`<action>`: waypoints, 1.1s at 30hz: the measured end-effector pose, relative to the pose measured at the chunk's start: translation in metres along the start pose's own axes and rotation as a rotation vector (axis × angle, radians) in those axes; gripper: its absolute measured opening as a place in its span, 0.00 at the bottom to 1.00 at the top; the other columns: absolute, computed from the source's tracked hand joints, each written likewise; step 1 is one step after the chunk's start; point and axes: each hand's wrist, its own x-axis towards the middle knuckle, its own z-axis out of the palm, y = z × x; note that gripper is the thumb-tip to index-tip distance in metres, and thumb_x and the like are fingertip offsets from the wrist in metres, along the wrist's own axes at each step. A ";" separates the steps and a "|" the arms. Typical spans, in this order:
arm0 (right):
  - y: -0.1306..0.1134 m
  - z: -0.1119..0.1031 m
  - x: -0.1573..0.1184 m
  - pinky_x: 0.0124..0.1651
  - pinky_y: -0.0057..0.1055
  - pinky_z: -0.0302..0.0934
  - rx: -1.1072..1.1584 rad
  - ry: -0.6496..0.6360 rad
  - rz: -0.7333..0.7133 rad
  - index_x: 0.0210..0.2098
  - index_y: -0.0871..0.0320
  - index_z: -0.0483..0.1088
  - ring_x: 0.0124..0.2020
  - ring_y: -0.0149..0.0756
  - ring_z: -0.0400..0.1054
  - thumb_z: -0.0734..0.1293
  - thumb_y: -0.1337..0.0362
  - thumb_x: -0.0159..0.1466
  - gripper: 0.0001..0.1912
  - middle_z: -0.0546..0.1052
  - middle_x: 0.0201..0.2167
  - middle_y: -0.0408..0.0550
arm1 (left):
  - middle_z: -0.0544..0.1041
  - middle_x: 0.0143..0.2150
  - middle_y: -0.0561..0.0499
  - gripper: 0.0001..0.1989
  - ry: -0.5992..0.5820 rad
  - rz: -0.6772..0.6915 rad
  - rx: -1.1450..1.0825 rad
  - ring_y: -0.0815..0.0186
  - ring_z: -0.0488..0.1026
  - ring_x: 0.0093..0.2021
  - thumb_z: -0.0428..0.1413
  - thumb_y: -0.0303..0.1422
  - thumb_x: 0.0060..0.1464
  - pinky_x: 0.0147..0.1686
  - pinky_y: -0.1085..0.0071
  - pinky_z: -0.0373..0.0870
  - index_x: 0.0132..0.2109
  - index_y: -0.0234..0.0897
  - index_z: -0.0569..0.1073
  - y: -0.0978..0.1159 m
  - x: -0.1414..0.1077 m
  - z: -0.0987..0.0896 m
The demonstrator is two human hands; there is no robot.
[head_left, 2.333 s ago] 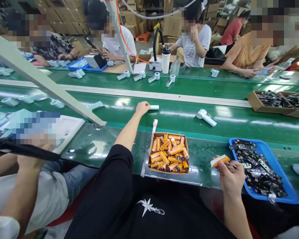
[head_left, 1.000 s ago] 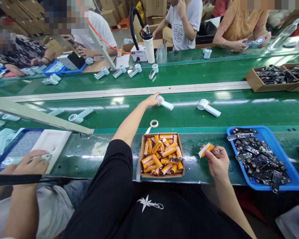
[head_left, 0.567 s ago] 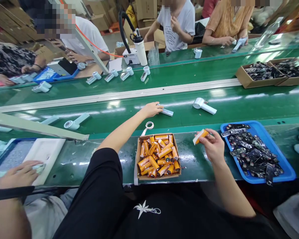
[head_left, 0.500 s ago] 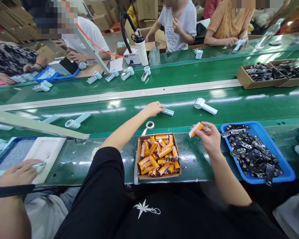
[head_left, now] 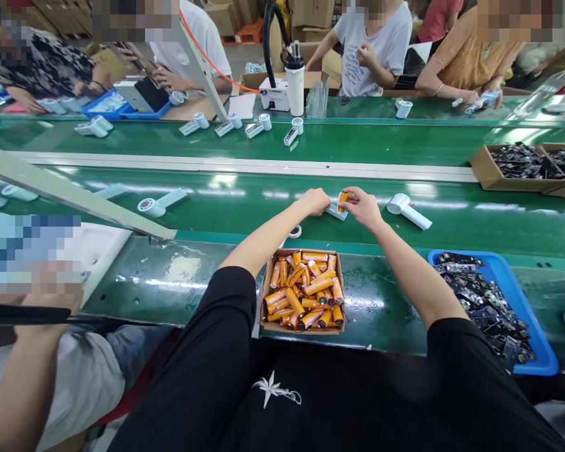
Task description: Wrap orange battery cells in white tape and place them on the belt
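My left hand [head_left: 314, 201] is closed on a pale blue handheld fan [head_left: 338, 213] over the green belt; its handle points right, and my fingers cover the rest. My right hand [head_left: 363, 207] pinches an orange battery [head_left: 343, 199] just above that handle. Whether the battery touches the handle, I cannot tell. Below my arms stands a cardboard box [head_left: 341, 328] of orange batteries [head_left: 306, 292]. A white tape roll [head_left: 295, 231] lies behind the box, partly hidden by my left forearm.
Another fan [head_left: 408, 210] lies to the right on the belt [head_left: 245, 220], and one more [head_left: 160, 202] to the left. A blue tray [head_left: 543, 351] of circuit boards [head_left: 487, 307] sits at my right. Co-workers sit across the line; a person's arm [head_left: 32, 358] is at my left.
My right hand has carried the orange battery up and left to the fan in my left hand. The view has shifted, with the scene's far side moving right.
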 end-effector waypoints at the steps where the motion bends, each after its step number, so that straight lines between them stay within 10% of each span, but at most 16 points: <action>1: 0.003 0.000 -0.001 0.56 0.46 0.77 -0.024 -0.001 0.001 0.49 0.54 0.77 0.43 0.45 0.83 0.78 0.60 0.54 0.23 0.85 0.38 0.46 | 0.83 0.49 0.38 0.14 0.004 -0.006 -0.018 0.50 0.77 0.56 0.62 0.31 0.55 0.52 0.64 0.72 0.48 0.41 0.86 0.000 0.002 0.000; 12: 0.006 -0.008 -0.008 0.52 0.41 0.75 -0.480 -0.050 -0.084 0.53 0.54 0.77 0.47 0.47 0.82 0.73 0.60 0.63 0.19 0.86 0.42 0.50 | 0.84 0.53 0.47 0.14 0.051 -0.027 -0.204 0.56 0.79 0.53 0.62 0.37 0.59 0.52 0.66 0.70 0.51 0.47 0.82 -0.008 0.024 0.007; 17: -0.002 -0.013 -0.013 0.47 0.38 0.70 -0.942 -0.245 -0.133 0.57 0.53 0.76 0.46 0.50 0.80 0.67 0.60 0.70 0.18 0.85 0.44 0.53 | 0.83 0.53 0.43 0.13 0.104 -0.084 -0.260 0.51 0.79 0.53 0.55 0.37 0.65 0.50 0.61 0.72 0.53 0.44 0.80 0.007 0.028 0.007; 27: -0.018 -0.001 0.004 0.50 0.44 0.71 -1.109 -0.535 -0.076 0.64 0.52 0.74 0.49 0.57 0.79 0.68 0.55 0.69 0.25 0.83 0.51 0.59 | 0.80 0.58 0.36 0.19 0.219 -0.268 -0.425 0.53 0.78 0.56 0.47 0.32 0.71 0.55 0.59 0.72 0.64 0.36 0.70 0.035 0.035 -0.001; 33: -0.019 -0.037 -0.016 0.64 0.44 0.68 -0.944 -0.571 -0.147 0.66 0.51 0.72 0.60 0.51 0.75 0.70 0.59 0.68 0.27 0.78 0.62 0.51 | 0.74 0.68 0.39 0.23 0.438 -0.098 -0.542 0.59 0.70 0.67 0.53 0.35 0.69 0.67 0.64 0.64 0.68 0.34 0.69 0.013 -0.038 0.015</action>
